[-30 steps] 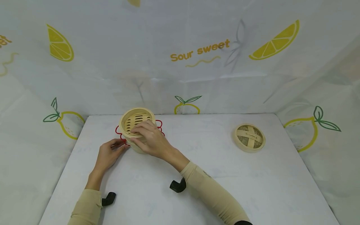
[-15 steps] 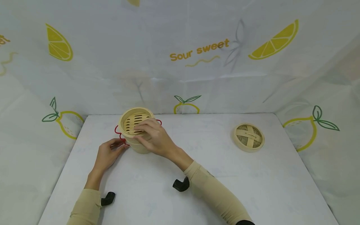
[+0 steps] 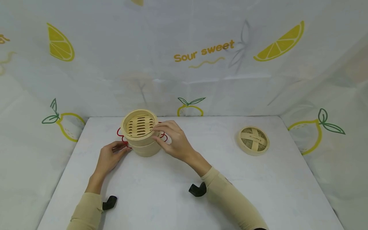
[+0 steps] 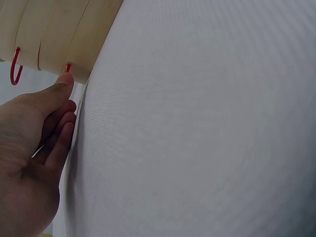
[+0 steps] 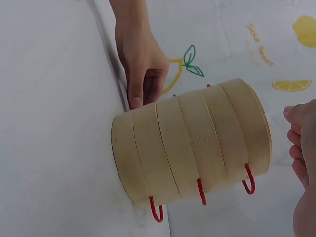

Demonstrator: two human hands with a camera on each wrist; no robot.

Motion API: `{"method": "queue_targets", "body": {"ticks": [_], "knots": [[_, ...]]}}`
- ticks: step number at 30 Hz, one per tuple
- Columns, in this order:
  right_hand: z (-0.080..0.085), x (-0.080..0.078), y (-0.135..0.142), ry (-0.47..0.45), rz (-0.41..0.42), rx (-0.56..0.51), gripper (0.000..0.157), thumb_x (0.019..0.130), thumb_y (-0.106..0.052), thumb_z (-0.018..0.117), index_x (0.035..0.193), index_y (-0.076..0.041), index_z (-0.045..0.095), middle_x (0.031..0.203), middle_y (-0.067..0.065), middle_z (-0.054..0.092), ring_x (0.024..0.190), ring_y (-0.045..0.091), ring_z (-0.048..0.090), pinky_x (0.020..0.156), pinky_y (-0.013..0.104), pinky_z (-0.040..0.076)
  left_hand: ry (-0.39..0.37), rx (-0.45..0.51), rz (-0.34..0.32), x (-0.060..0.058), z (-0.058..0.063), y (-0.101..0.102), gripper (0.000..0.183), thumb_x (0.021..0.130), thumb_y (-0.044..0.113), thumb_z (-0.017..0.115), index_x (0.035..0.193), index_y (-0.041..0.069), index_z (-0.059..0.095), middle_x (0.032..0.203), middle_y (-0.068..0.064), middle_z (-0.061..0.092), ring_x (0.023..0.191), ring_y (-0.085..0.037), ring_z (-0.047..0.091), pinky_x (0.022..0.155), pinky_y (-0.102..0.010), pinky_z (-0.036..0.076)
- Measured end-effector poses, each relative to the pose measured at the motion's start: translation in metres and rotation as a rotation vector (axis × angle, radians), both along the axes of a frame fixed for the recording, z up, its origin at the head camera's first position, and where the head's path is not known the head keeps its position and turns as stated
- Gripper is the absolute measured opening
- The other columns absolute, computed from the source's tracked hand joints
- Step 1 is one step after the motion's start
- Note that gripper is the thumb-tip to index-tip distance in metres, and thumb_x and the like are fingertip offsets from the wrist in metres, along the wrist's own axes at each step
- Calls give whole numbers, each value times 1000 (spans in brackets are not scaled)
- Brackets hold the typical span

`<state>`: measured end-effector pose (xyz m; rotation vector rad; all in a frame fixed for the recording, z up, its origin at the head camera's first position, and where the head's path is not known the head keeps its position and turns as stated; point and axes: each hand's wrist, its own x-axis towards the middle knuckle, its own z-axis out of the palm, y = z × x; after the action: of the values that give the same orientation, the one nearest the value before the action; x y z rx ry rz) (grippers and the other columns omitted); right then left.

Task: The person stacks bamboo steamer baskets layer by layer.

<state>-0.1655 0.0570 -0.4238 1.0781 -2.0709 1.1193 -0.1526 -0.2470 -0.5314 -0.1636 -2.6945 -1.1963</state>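
Note:
A stack of three bamboo steamer baskets (image 3: 145, 150) stands at the back left of the table, its slatted top basket uncovered. Red loop handles stick out from both sides. My left hand (image 3: 110, 156) is at the stack's left base; in the left wrist view its thumb and fingers pinch the lowest red loop (image 4: 68, 67). My right hand (image 3: 175, 140) hovers by the upper right rim with fingers loosely bent, holding nothing. The right wrist view shows a gap between this hand (image 5: 306, 143) and the top basket (image 5: 247, 123).
A round bamboo steamer lid (image 3: 253, 140) with a crossed strap lies at the right of the white table (image 3: 161, 198). Lemon-printed white sheeting (image 3: 129, 64) rises behind the table and at both sides. Black fittings (image 3: 197, 189) stick out from both sleeves.
My right hand has come off the top basket's rim and drawn away to the right, uncovering the slats. The left hand stays at the lowest loop, and the stack stands where it was.

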Motion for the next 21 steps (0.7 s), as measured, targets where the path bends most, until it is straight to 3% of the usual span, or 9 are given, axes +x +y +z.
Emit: {"method": "queue_targets", "body": {"ticks": [7, 14, 21], "knots": [[-9, -2, 31, -38, -48, -24, 26, 84, -17, 76, 107, -6, 70, 108, 4, 68, 109, 19, 60, 98, 27, 51, 1, 16, -13, 0, 0, 3, 34, 81, 30, 78, 110, 13, 70, 105, -5, 74, 103, -23, 70, 88, -19, 57], [-19, -8, 65, -82, -136, -31, 26, 85, -19, 75, 107, -7, 70, 109, 4, 70, 109, 19, 60, 95, 29, 53, 9, 10, -11, -1, -2, 3, 34, 81, 32, 78, 109, 14, 70, 105, -5, 74, 102, -21, 70, 87, -16, 56], [-27, -12, 97, -80, -215, -51, 27, 81, -15, 78, 105, -5, 71, 107, 6, 70, 108, 22, 61, 93, 32, 53, 1, -27, 12, -1, -1, 1, 36, 82, 38, 77, 109, 15, 70, 105, -6, 75, 102, -24, 70, 90, -36, 57]]}}
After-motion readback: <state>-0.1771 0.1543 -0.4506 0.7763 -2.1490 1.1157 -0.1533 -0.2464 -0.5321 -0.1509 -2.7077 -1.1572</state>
